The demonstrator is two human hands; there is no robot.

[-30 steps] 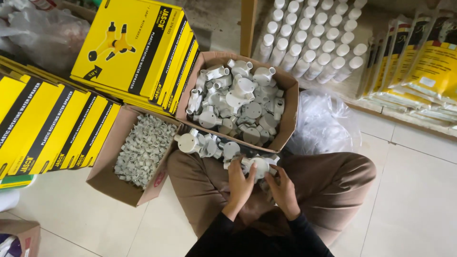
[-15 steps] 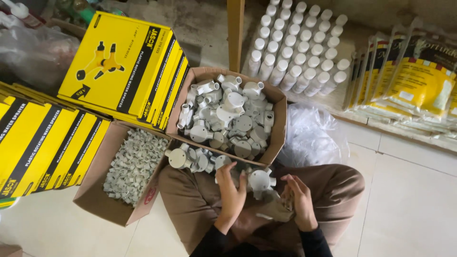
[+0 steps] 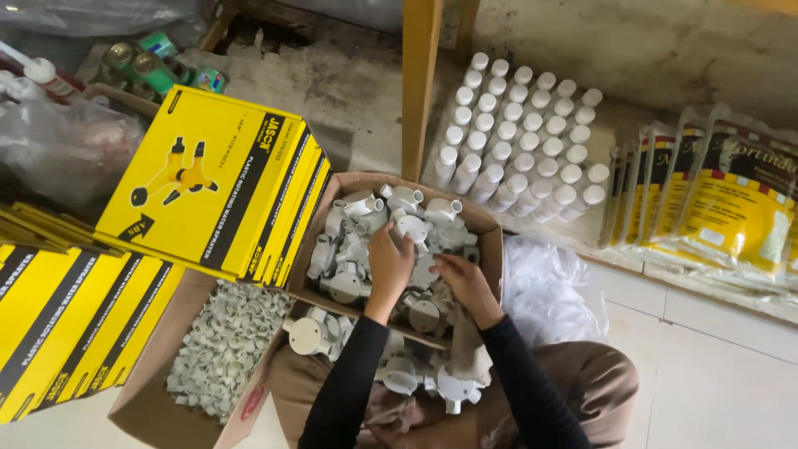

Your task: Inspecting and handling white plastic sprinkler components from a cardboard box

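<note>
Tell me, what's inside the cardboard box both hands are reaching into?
The cardboard box holds grey plastic conduit fittings, piled loosely. The left hand and right hand cover some; deeper layers are hidden.

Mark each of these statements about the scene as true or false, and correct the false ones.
1. Both hands reach into the cardboard box of grey pipe fittings. True: the left hand and the right hand rest among the fittings.
2. The stacked flat boxes are red. False: they are yellow with black bands.
3. A second carton holds small pale clips. True.
4. The white-capped bottles lie scattered on the person's lap. False: they stand in rows beyond the box.
5. The person wears short sleeves. False: long dark sleeves cover the arms.
</note>
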